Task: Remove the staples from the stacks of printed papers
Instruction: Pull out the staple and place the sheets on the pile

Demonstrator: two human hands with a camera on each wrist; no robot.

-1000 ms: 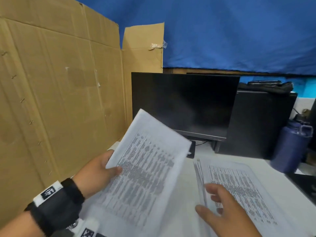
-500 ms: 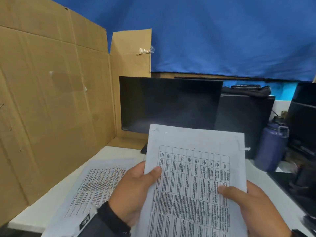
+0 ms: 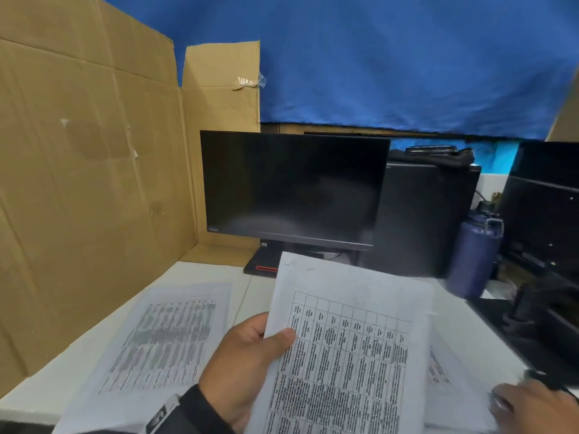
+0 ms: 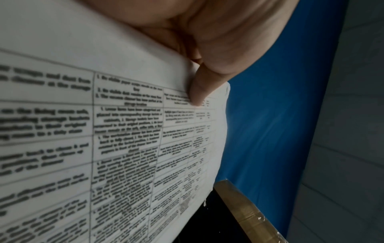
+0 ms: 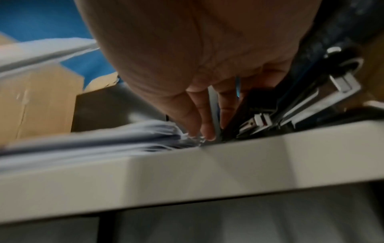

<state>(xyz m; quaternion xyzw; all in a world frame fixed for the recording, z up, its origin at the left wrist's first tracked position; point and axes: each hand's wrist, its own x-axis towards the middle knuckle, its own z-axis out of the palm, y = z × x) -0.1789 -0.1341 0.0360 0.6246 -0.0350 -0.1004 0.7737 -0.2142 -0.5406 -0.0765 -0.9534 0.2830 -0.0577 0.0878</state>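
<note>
Against blue cloth and cardboard, the left hand point(image 3: 247, 368) pinches a printed stack point(image 3: 344, 355) above the tabletop's point(image 3: 37, 399) near edge while the right hand point(image 3: 532, 405), grip unclear, reaches to the near right corner, likely fetching a tool for the stack's staple.

Head camera looks forward and down over the desk point(image 3: 200, 277) toward the monitor point(image 3: 291, 186). Left wrist camera sits right against the held paper point(image 4: 124, 131) — the sheet also fills the head view's lower centre. Right wrist camera peers low across the desk edge point(image 5: 228, 164), blurred — fingers point(image 5: 195, 113) close up.
</note>
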